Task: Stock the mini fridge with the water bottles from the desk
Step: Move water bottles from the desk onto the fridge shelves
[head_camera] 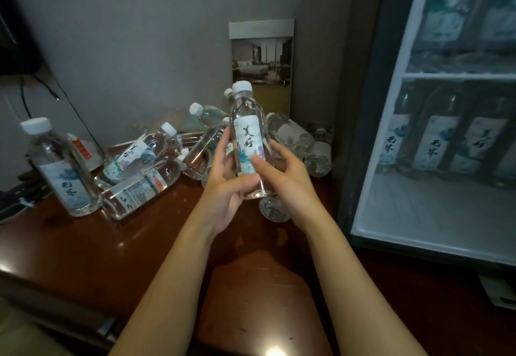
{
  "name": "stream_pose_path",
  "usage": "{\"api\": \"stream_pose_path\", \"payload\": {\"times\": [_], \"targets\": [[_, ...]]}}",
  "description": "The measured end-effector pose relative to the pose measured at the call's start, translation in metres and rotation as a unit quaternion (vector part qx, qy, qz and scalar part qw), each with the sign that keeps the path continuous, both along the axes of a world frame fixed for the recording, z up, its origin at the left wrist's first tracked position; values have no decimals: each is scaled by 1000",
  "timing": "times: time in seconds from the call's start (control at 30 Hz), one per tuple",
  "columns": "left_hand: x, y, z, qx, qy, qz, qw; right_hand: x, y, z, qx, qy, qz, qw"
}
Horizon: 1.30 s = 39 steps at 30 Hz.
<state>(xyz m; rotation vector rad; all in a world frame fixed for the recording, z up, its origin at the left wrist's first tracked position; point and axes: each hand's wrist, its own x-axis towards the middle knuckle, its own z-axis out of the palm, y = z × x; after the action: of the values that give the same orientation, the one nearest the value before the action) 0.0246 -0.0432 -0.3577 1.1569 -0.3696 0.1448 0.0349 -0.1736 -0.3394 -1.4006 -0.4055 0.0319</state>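
Observation:
A clear water bottle (249, 132) with a white cap and a pale label stands upright above the desk, held between both hands. My left hand (224, 179) grips its lower left side. My right hand (284, 177) grips its lower right side, thumb across the label. Behind it, several more bottles lie in a heap (156, 157) on the brown desk (111, 244). One bottle (62, 168) stands upright at the left. The mini fridge (435, 121) stands at the right, with bottles on its upper and lower shelves.
A framed photo card (262, 59) leans on the grey wall behind the heap. Black cables (72, 107) hang down at the left. A dark screen edge fills the top left corner. A chair back (259, 308) sits below my arms.

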Motion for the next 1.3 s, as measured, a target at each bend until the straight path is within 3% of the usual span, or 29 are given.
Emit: {"api": "stream_pose_path", "payload": {"times": [0.33,0.63,1.0,1.3], "targets": [[-65,-18,4,151,-54,24,987,-53,-39,-3,-115,-74,28,990],[-100,-96,18,236,-131,3,963,-102,-128,17,-94,-97,9,991],[-59,-241,9,248,-167,-12,954,-96,-242,15,-50,-92,-152,983],[-17,-304,18,236,-183,-26,954,-49,-291,14,-17,-63,-244,968]]}}
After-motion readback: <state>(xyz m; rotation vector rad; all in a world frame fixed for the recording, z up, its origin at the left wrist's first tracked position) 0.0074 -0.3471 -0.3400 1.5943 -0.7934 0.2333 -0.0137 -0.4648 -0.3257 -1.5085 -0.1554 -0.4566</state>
